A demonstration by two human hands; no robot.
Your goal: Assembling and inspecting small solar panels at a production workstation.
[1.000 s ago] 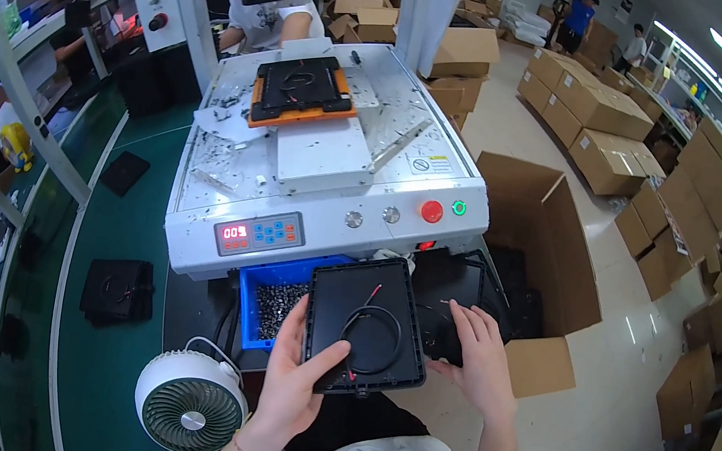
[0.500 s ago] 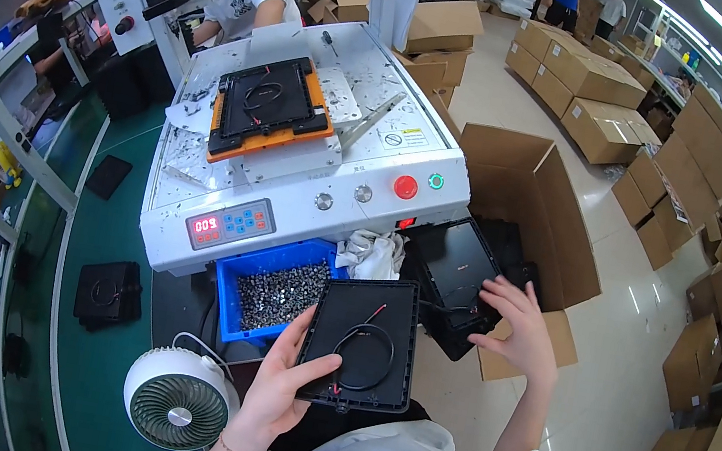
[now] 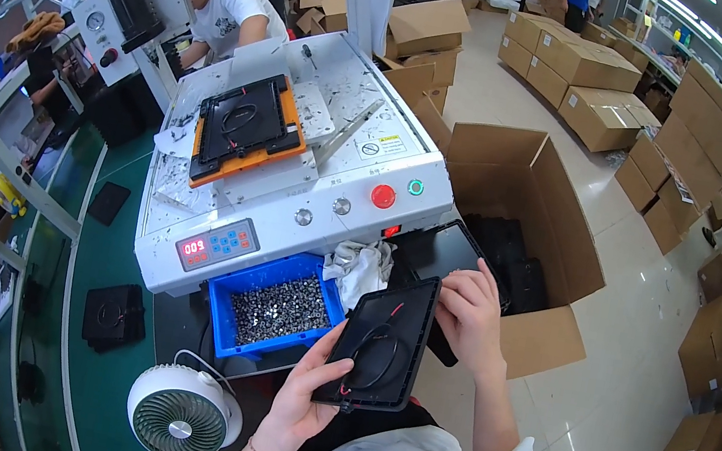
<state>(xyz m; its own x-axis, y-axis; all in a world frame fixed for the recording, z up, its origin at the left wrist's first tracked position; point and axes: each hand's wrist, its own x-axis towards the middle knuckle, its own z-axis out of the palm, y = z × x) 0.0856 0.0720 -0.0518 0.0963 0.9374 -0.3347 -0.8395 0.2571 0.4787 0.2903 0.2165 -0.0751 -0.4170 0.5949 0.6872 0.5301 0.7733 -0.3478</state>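
Note:
My left hand (image 3: 314,391) grips a black plastic panel (image 3: 378,349) by its lower left side, thumb on the inner face. A coiled black cable (image 3: 373,363) with a red end lies inside the panel's raised rim. The panel is tilted, its right edge turned up. At its upper right edge are the bent fingers of my right hand (image 3: 469,322), thumb and fingertips closed at the rim, index finger raised. Behind them more black panels (image 3: 439,249) lie beside the open carton. On the machine, another black panel (image 3: 249,119) with a coiled cable rests in an orange fixture (image 3: 245,168).
The white machine (image 3: 327,200) has a red button (image 3: 383,196) and a control panel. Before it stand a blue bin (image 3: 218,321) of small metal parts, a white cloth (image 3: 358,269) and a fan (image 3: 182,416). An open carton (image 3: 564,223) holds black pieces. A co-worker (image 3: 239,16) sits beyond.
The panel in my left hand has tipped from nearly flat to steeply tilted and shifted slightly right. My right hand has moved left from the other panels to its edge. The view has shifted slightly.

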